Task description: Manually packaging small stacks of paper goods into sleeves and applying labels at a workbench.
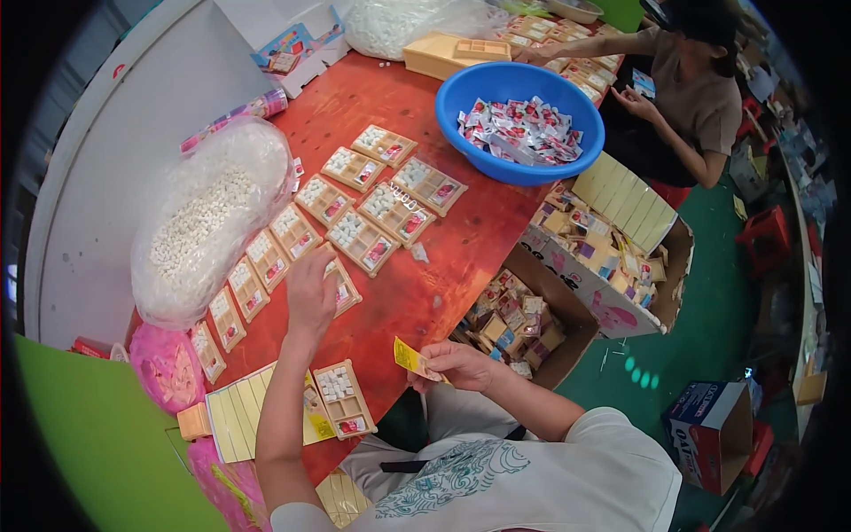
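Yellow card (407, 355), I note from afar, pinched in the right hand (461, 365); left hand (311, 291) at a wooden tray (346, 288) (its grip I cannot tell).

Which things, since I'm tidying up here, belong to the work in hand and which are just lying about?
Seemingly in use: yellow card in the right grip; wooden trays; clear bag of white pieces; blue basin of packets.

Probably just lying about: patterned tube; blue-and-red carton.

Matt pale-wood trays (351, 407), yellow paper card (407, 355), smooth plastic basin (505, 170), clear plastic bag (266, 146) (glossy, crinkled).
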Demonstrator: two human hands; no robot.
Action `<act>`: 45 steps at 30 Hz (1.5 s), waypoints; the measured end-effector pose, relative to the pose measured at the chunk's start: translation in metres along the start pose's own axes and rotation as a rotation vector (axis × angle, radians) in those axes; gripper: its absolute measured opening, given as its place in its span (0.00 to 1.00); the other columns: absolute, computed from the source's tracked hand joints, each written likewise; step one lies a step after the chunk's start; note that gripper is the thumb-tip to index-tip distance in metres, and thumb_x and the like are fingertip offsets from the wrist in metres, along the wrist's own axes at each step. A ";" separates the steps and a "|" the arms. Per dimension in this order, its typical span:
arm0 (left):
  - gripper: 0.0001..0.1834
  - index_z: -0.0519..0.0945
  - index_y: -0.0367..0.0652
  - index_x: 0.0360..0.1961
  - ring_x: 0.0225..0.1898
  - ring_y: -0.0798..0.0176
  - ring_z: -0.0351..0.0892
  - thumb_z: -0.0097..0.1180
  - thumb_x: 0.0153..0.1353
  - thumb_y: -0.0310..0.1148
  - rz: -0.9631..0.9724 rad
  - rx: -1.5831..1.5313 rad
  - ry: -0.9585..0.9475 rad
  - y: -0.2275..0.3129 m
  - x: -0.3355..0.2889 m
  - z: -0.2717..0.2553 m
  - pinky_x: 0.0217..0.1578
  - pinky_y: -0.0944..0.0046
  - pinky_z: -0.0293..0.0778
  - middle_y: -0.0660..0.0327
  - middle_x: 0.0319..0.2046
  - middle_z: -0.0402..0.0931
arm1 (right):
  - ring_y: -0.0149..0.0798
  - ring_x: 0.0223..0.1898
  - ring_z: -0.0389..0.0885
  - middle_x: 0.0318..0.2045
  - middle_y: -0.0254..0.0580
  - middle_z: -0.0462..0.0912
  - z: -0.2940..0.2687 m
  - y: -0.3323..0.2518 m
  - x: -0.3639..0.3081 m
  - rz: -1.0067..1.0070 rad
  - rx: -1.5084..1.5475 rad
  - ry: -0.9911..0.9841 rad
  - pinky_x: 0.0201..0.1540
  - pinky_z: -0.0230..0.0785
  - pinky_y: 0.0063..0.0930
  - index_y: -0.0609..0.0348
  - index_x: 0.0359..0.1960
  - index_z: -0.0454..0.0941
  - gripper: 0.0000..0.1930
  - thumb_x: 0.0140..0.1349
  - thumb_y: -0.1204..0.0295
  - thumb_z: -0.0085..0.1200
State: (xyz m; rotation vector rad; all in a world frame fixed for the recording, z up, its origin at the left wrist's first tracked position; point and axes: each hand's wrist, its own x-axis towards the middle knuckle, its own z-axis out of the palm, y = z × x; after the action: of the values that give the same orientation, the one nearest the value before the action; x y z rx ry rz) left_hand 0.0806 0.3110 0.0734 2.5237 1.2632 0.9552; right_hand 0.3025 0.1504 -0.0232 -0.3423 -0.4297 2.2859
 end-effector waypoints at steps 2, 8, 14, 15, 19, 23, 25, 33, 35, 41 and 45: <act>0.15 0.74 0.40 0.46 0.45 0.48 0.73 0.50 0.56 0.24 0.050 -0.243 0.030 0.039 0.051 0.027 0.49 0.53 0.67 0.51 0.43 0.75 | 0.42 0.39 0.82 0.39 0.48 0.82 -0.001 -0.005 -0.014 -0.028 0.006 0.014 0.48 0.72 0.35 0.61 0.38 0.77 0.10 0.61 0.68 0.54; 0.23 0.73 0.44 0.54 0.55 0.47 0.70 0.50 0.54 0.24 0.560 0.025 -0.017 0.141 0.193 0.120 0.52 0.51 0.67 0.50 0.52 0.72 | 0.39 0.40 0.82 0.39 0.46 0.82 -0.015 -0.024 -0.089 -0.243 -0.023 0.231 0.47 0.72 0.34 0.62 0.39 0.78 0.13 0.59 0.65 0.56; 0.45 0.60 0.67 0.67 0.69 0.44 0.49 0.64 0.46 0.31 0.385 0.524 -0.626 0.118 0.275 0.197 0.60 0.34 0.56 0.63 0.71 0.47 | 0.37 0.38 0.82 0.39 0.45 0.82 -0.021 -0.020 -0.146 -0.429 0.082 0.424 0.44 0.73 0.29 0.63 0.42 0.77 0.13 0.60 0.67 0.56; 0.48 0.59 0.70 0.67 0.70 0.44 0.47 0.67 0.43 0.33 0.338 0.527 -0.672 0.107 0.281 0.204 0.61 0.31 0.53 0.63 0.71 0.46 | 0.36 0.38 0.82 0.39 0.45 0.81 -0.022 -0.018 -0.151 -0.440 0.158 0.433 0.44 0.74 0.27 0.63 0.43 0.77 0.13 0.60 0.69 0.56; 0.29 0.71 0.59 0.59 0.65 0.49 0.61 0.57 0.53 0.38 0.453 0.439 -0.824 0.161 0.275 0.219 0.59 0.38 0.60 0.56 0.61 0.65 | 0.32 0.37 0.82 0.38 0.40 0.82 -0.025 -0.006 -0.184 -0.571 0.175 0.517 0.39 0.74 0.23 0.61 0.45 0.77 0.13 0.62 0.69 0.55; 0.16 0.78 0.46 0.47 0.49 0.50 0.76 0.52 0.58 0.36 0.538 0.070 -0.586 0.125 0.295 0.255 0.49 0.50 0.70 0.52 0.44 0.77 | 0.30 0.37 0.82 0.38 0.38 0.82 -0.017 -0.009 -0.190 -0.641 0.143 0.557 0.39 0.74 0.24 0.62 0.45 0.77 0.12 0.62 0.69 0.54; 0.11 0.79 0.44 0.41 0.40 0.45 0.78 0.48 0.61 0.34 0.477 -0.173 -0.358 0.136 0.296 0.246 0.38 0.54 0.71 0.51 0.34 0.80 | 0.31 0.37 0.82 0.38 0.39 0.82 -0.022 -0.012 -0.192 -0.679 0.116 0.573 0.39 0.75 0.25 0.63 0.43 0.77 0.11 0.62 0.70 0.53; 0.09 0.75 0.37 0.41 0.31 0.73 0.72 0.44 0.68 0.29 0.016 -1.025 -0.075 0.128 0.190 0.096 0.35 0.70 0.69 0.65 0.28 0.73 | 0.35 0.36 0.83 0.38 0.45 0.82 0.005 -0.068 -0.160 -0.611 -0.028 0.395 0.39 0.77 0.27 0.63 0.43 0.75 0.12 0.63 0.68 0.53; 0.10 0.76 0.38 0.45 0.28 0.75 0.71 0.45 0.67 0.31 -0.138 -1.033 -0.052 0.113 0.131 0.051 0.32 0.73 0.69 0.67 0.27 0.73 | 0.38 0.37 0.83 0.38 0.47 0.82 0.024 -0.072 -0.156 -0.573 -0.131 0.397 0.44 0.76 0.32 0.65 0.42 0.77 0.14 0.61 0.66 0.54; 0.17 0.70 0.40 0.52 0.28 0.75 0.72 0.50 0.65 0.34 -0.700 -0.976 0.301 0.088 -0.059 -0.039 0.29 0.74 0.69 0.66 0.31 0.74 | 0.40 0.32 0.79 0.32 0.46 0.77 0.022 -0.055 -0.130 -0.462 -0.254 0.500 0.39 0.74 0.33 0.65 0.32 0.74 0.13 0.56 0.66 0.56; 0.12 0.71 0.41 0.49 0.23 0.76 0.69 0.47 0.64 0.31 -1.000 -0.785 0.506 0.066 -0.204 -0.102 0.23 0.76 0.64 0.68 0.25 0.72 | 0.35 0.34 0.70 0.33 0.41 0.72 0.022 -0.036 -0.099 -0.326 -0.190 0.278 0.38 0.63 0.33 0.58 0.28 0.69 0.11 0.60 0.66 0.54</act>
State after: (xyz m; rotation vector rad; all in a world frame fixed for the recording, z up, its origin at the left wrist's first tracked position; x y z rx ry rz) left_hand -0.0273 0.0995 0.0838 0.8909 1.5570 1.4073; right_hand 0.3833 0.0965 0.0223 -0.6285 -0.5179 1.8531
